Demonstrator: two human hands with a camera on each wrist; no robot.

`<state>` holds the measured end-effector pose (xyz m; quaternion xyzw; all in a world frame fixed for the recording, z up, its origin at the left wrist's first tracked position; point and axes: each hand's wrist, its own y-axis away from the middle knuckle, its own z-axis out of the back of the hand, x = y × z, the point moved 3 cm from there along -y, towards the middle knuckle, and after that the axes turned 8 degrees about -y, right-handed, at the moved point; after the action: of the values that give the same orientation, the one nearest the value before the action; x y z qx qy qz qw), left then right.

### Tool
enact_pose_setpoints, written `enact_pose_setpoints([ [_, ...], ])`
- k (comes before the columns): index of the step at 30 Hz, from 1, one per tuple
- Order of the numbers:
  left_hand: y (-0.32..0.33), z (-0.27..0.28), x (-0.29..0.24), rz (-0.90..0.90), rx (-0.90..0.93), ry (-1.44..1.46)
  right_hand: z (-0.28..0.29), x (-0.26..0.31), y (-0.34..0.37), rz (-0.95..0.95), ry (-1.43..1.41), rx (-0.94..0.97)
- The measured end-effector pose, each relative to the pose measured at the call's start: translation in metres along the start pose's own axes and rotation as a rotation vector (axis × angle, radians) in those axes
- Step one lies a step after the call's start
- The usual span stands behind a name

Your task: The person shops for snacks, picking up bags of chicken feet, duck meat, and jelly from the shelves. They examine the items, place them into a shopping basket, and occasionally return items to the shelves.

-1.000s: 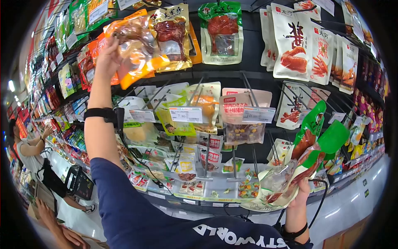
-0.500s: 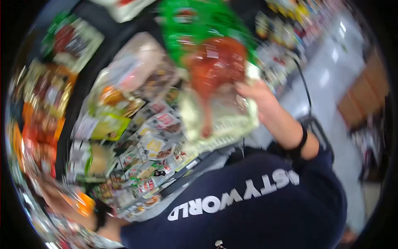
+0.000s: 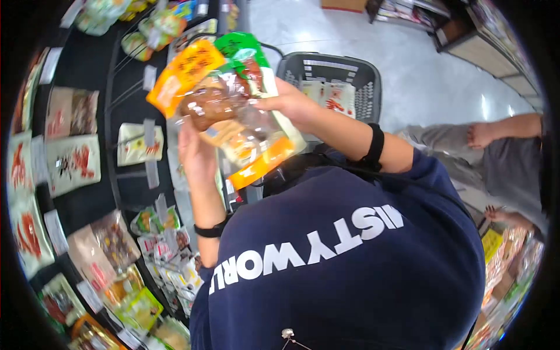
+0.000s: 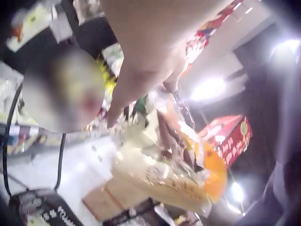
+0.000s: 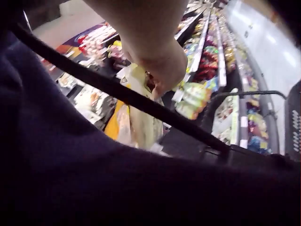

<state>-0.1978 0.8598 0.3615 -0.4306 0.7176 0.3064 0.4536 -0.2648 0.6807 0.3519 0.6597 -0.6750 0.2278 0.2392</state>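
In the head view, a clear, orange-ended meat pouch [image 3: 210,108] with brown meat inside faces up in front of the chest. My left hand [image 3: 197,153] holds it by its lower left side, fingers partly hidden by the pouch. Behind it, overlapped, is a green-topped meat pouch [image 3: 240,45] with a pale lower part. My right hand [image 3: 290,106] grips this one at its right edge, thumb on the front. The left wrist view shows the pale pouch side [image 4: 155,174] beside the orange end [image 4: 214,172]. Under the right hand in the right wrist view hangs the pale pouch [image 5: 141,113].
A dark shopping basket [image 3: 368,76] with white pouches [image 3: 338,98] in it stands beyond my right forearm. Shelves with hanging pouches [image 3: 74,164] line the left side. At right is another person in grey trousers [image 3: 440,143]. Cartons [image 3: 344,4] lie farther back.
The view has swung from the shelf to the basket and floor. My left hand has brought the orange-ended pouch off the shelf side to the green-topped pouch in my right hand.
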Motion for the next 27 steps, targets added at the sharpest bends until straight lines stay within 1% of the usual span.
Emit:
enact_pose_setpoints([
  [2,-0.015,-0.034,0.062,0.199,-0.007,0.011,0.049,0.019,0.017,0.078,0.027,-0.112],
  [3,-0.021,-0.052,0.087,0.264,0.086,0.041,0.075,0.022,0.027,0.093,0.029,-0.141],
  [4,-0.028,-0.066,0.108,0.330,0.178,0.075,0.101,0.021,0.037,0.068,0.084,-0.237],
  [5,-0.037,-0.069,0.138,0.400,0.250,0.081,0.125,0.021,0.047,0.046,0.134,-0.332],
  [6,-0.044,-0.070,0.168,0.473,0.318,0.088,0.144,0.021,0.057,0.055,0.130,-0.364],
  [7,-0.051,-0.076,0.188,0.501,0.333,0.095,0.159,0.019,0.067,0.028,0.042,-0.432],
  [8,-0.056,-0.082,0.209,0.578,0.385,-0.084,0.174,0.015,0.074,-0.002,-0.047,-0.496],
  [9,-0.063,-0.086,0.230,0.648,0.437,-0.262,0.191,0.008,0.078,-0.003,-0.047,-0.522],
  [10,-0.071,-0.090,0.248,0.669,0.443,-0.250,0.211,-0.003,0.081,0.000,-0.107,-0.566],
  [11,-0.076,-0.090,0.267,0.786,0.473,-0.199,0.232,-0.015,0.082,-0.001,-0.166,-0.607],
  [12,-0.082,-0.089,0.289,0.897,0.500,-0.150,0.262,-0.028,0.083,-0.012,-0.165,-0.622],
  [13,-0.090,-0.078,0.322,0.899,0.463,-0.203,0.296,-0.047,0.086,-0.159,-0.302,-0.704],
  [14,-0.110,-0.073,0.367,0.933,0.468,-0.187,0.334,-0.055,0.074,-0.311,-0.448,-0.802],
  [15,-0.118,-0.068,0.393,0.951,0.441,-0.214,0.346,-0.059,0.066,-0.074,-0.678,-0.832],
  [16,-0.125,-0.062,0.416,0.978,0.412,-0.244,0.368,-0.073,0.066,-0.078,-0.687,-0.857],
  [17,-0.137,-0.062,0.433,0.975,0.490,-0.293,0.393,-0.089,0.070,-0.129,-0.414,-0.952],
  [18,-0.147,-0.055,0.460,1.002,0.490,-0.284,0.416,-0.104,0.077,-0.187,-0.135,-1.030],
  [19,-0.156,-0.046,0.492,0.921,0.596,-0.426,0.428,-0.108,0.074,-0.199,-0.027,-1.052],
  [20,-0.165,-0.041,0.519,0.829,0.700,-0.568,0.447,-0.118,0.074,-0.215,-0.034,-1.063],
  [21,-0.169,-0.035,0.546,0.847,0.691,-0.564,0.467,-0.126,0.075,-0.281,0.054,-1.063],
  [22,-0.176,-0.039,0.559,0.865,0.683,-0.564,0.486,-0.135,0.078,-0.348,0.140,-1.057],
  [23,-0.180,-0.049,0.561,0.975,0.692,-0.545,0.501,-0.137,0.080,-0.287,0.165,-1.080],
  [24,-0.184,-0.057,0.564,1.081,0.700,-0.527,0.522,-0.147,0.085,-0.231,0.253,-1.095],
  [25,-0.186,-0.062,0.572,1.089,0.716,-0.452,0.535,-0.151,0.088,-0.227,0.422,-1.147],
  [26,-0.187,-0.057,0.594,1.111,0.717,-0.457,0.542,-0.148,0.087,-0.221,0.595,-1.195],
  [27,-0.191,-0.055,0.615,1.032,0.767,-0.516,0.550,-0.144,0.086,-0.155,0.606,-1.181],
])
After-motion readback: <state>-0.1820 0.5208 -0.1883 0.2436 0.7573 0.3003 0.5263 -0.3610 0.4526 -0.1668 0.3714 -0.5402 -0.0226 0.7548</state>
